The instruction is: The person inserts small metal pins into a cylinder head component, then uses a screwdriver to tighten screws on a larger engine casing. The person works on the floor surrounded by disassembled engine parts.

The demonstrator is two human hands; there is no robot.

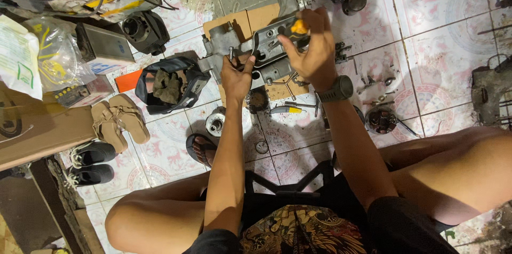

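On a sheet of brown cardboard (pixel 250 19) over the patterned floor tiles (pixel 416 62), the left hand (pixel 236 77) pinches the grey metal engine casing (pixel 256 51) while the right hand (pixel 312 46) grips a yellow-handled screwdriver (pixel 296 26) above it.

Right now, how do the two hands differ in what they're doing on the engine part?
The right hand is raised above the grey engine casing, gripping a tool with a yellow-orange handle; the left hand sits lower at the casing's near edge, pinching a small metal bolt. The right wrist wears a dark watch; the left is bare. Both work over the same casing.
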